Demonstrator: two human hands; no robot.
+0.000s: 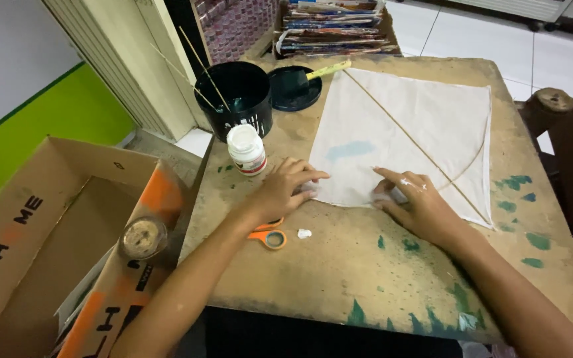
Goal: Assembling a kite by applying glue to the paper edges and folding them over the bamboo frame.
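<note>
Hands both flat here: our left hand (285, 187) is spread open, fingertips pressing the near corner of the white paper kite (406, 142) on the paint-stained table (339, 278). Our right hand (418, 202) lies open too, fingers on the kite's lower edge, gripping nothing. Orange scissors (268, 235) sit under the left wrist, white glue bottle (247, 150) just beside.

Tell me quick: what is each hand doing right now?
Left hand: open, fingers pressing the white paper kite edge.
Right hand: open, flat on the kite's lower edge.
</note>
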